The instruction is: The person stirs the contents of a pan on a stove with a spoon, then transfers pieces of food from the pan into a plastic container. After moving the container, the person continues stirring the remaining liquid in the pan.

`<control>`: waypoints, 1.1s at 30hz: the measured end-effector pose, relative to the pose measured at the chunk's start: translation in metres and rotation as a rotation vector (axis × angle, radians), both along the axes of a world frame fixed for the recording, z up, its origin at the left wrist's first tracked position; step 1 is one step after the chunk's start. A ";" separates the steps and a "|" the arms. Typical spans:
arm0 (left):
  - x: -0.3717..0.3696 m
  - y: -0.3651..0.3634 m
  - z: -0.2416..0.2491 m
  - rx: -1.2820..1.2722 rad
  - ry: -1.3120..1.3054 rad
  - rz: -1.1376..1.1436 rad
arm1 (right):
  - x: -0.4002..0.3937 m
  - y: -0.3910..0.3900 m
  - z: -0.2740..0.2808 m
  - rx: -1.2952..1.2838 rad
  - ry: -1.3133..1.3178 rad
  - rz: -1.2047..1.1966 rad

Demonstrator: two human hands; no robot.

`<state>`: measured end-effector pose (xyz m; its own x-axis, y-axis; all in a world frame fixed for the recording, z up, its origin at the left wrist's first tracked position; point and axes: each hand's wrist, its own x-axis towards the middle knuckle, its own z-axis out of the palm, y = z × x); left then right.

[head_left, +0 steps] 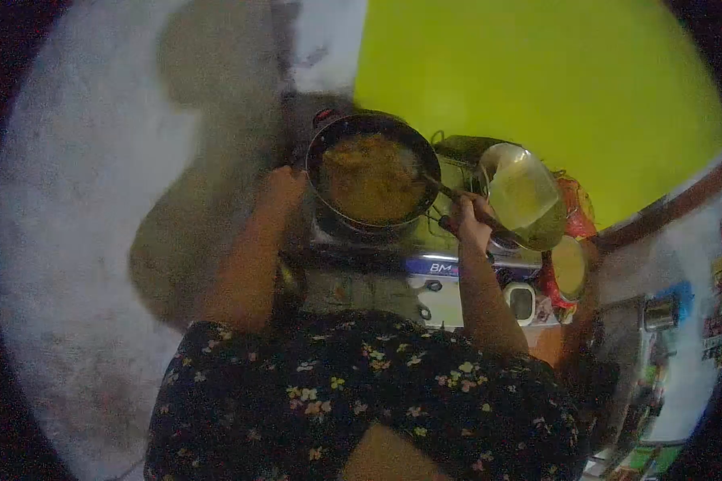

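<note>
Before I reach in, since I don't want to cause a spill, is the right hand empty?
No, the right hand grips the handle of a utensil whose other end reaches into the dark pan.

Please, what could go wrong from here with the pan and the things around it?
Food may spill from the frying pan if stirred strongly, because it covers most of the inside. Also, the right grip, holding the stirring utensil, is close to the translucent plastic container and might knock it.
</note>
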<state>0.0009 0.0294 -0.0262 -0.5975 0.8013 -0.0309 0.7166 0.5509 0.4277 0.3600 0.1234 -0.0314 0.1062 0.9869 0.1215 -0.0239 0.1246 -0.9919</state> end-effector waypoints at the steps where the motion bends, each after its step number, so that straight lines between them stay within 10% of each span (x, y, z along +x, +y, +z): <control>1: 0.006 -0.004 0.010 -0.013 0.003 0.012 | 0.003 0.004 -0.010 0.062 -0.049 0.037; 15: -0.005 0.003 0.001 -0.106 -0.067 0.003 | 0.016 0.012 -0.014 0.586 -0.387 0.242; 20: 0.001 -0.006 0.010 -0.077 -0.035 0.019 | 0.006 -0.018 0.035 0.051 -0.215 0.323; 33: 0.006 -0.012 0.022 -0.067 -0.073 0.005 | 0.021 0.015 0.022 -0.251 0.093 0.273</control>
